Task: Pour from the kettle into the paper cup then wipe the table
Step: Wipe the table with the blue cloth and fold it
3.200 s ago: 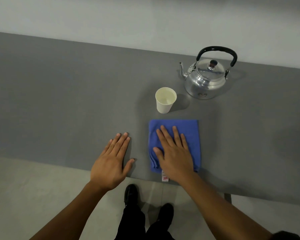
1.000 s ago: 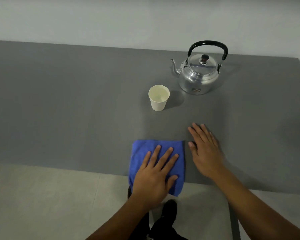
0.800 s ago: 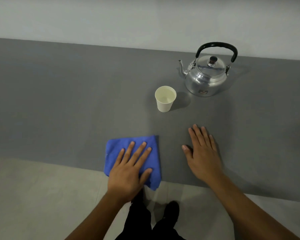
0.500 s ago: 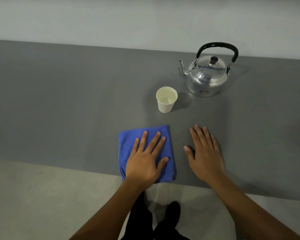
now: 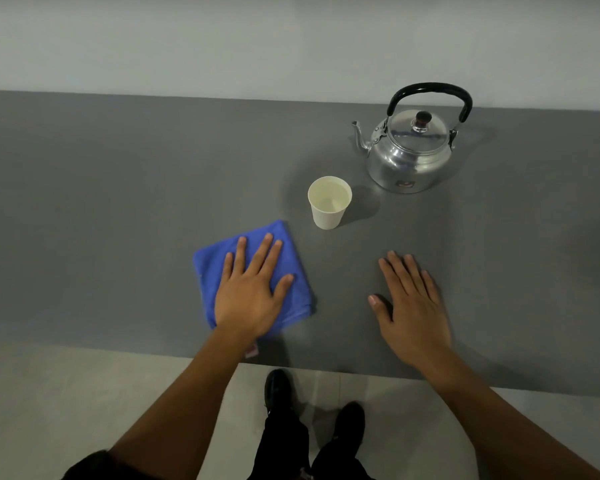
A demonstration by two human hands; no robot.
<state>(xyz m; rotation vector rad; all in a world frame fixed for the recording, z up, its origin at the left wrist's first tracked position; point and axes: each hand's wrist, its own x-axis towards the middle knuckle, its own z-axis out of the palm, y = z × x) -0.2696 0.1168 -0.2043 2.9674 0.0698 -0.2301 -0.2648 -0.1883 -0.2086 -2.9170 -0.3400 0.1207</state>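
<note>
A folded blue cloth [image 5: 208, 263] lies on the grey table [image 5: 118, 185] near its front edge. My left hand [image 5: 250, 289] presses flat on the cloth, fingers spread. My right hand [image 5: 409, 303] rests flat on the bare table to the right, holding nothing. A white paper cup [image 5: 329, 202] with liquid in it stands upright just beyond the cloth. Behind it to the right sits a shiny metal kettle [image 5: 409, 157] with a black handle, its spout pointing left.
A pale wall runs along the table's far edge. The table's front edge crosses below my wrists, with light floor and my dark shoes [image 5: 278, 389] beneath. The table's right end shows at the far right.
The cloth passed from my right hand to my left. My left hand slid it left along the front edge, then pushed it away toward the cup. My right hand stays flat.
</note>
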